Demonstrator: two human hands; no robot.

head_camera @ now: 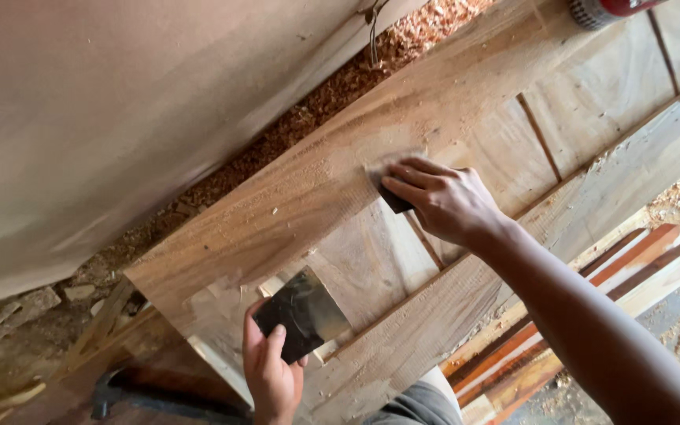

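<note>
A wooden panelled frame (332, 181) lies slanted across the view, its upper rail dusted with fine sawdust. My right hand (442, 201) presses a small dark scraper blade (393, 201) flat against that rail. My left hand (271, 370) holds a second, larger dark metal scraper sheet (302, 313) by its lower corner, raised over the frame's near rail beside a recessed panel (371, 260).
A pale board or wall (120, 118) fills the upper left. Wood shavings (308, 110) lie along the gap beside it. Stacked painted wooden strips (592, 307) sit at lower right. A red-and-grey object (604, 9) rests at the top edge. A hammer-like tool (112, 389) lies at bottom left.
</note>
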